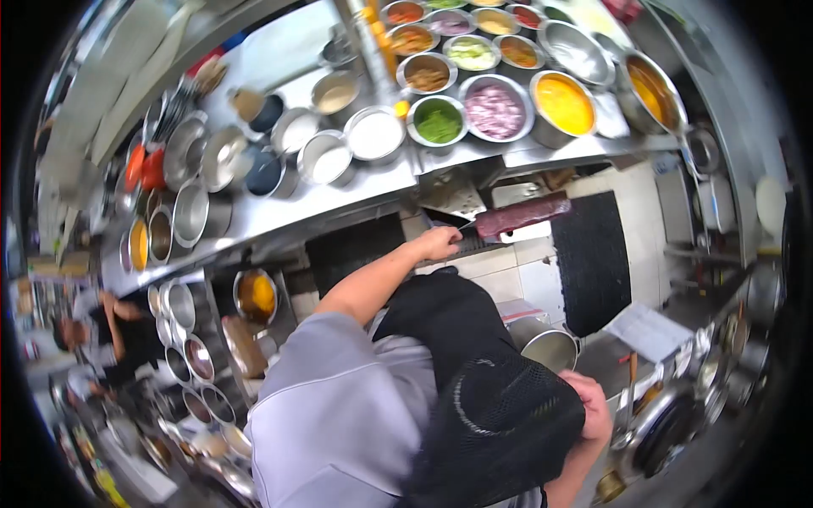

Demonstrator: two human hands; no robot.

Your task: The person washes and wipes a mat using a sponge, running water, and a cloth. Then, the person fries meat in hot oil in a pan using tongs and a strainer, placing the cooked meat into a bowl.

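Observation:
My left hand (pixel 441 243) reaches forward below the counter's front edge, its fingers closed. A thin metal piece runs from it to a long, dark red block (pixel 523 216), whose kind I cannot make out. Lower right, my right hand (pixel 588 404) is beside a black mesh-like piece (pixel 508 423) in front of my body. The fingers of that hand are bent and partly hidden, so its grip does not show. A steel pot (pixel 550 345) stands near my right hand.
Along the steel counter (pixel 339 207) stand bowls of chopped onion (pixel 494 110), chopped greens (pixel 439 121) and yellow liquid (pixel 565 103). Black mats (pixel 590 262) lie on the tiled floor. Another person (pixel 110 322) is at far left. Pans (pixel 669 432) crowd the lower right.

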